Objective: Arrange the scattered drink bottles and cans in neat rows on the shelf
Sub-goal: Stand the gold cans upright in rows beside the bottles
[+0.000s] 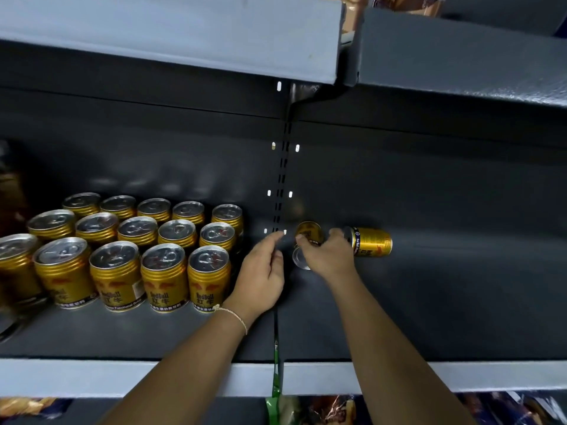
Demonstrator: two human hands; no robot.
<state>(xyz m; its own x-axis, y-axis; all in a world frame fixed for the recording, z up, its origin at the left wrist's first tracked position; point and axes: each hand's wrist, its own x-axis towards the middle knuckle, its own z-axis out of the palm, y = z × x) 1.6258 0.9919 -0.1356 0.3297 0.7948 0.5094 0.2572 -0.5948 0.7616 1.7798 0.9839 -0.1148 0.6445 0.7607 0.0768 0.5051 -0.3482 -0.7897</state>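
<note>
R hand (329, 254) fingers (302, 239) curl round a gold can lying on its side (308, 237), its silver end (300, 258) facing the camera; thumb side of the grip is hidden, but the can sits under the palm and the fingertips wrap its far side. L hand (260, 277) is just left of that can, fingers (274, 240) loosely bent and narrow, index reaching fwd, holding nothing; can't tell if the tip touches the can. Thin cord bracelet (236, 317) on the L wrist. Both forearms bare, coming in from the bottom edge. Just right of the R hand a 2nd gold can lies on its side (369, 242), top end pointing left, close to or touching the knuckles. So 2 cans down on the right part of the dark grey shelf (429, 302), near the back panel. Left part of the shelf: upright gold Red Bull cans (208, 277) in 3 neat rows w/ silver pull-tab lids. Back row 5, middle row 5, front row 4 full plus 1 cut off at the left edge, approx 15 in view. Nearest upright can stands just left of the L hand, apart from it. Slotted upright strip (282, 179) in the back panel splits the two shelf bays; the held can lies just right of it. Grey shelf (171, 35) above. A green wrapper strip (276, 381) hangs in the gap at the front lip, w/ blurred packets (331, 409) below on the next level.
</note>
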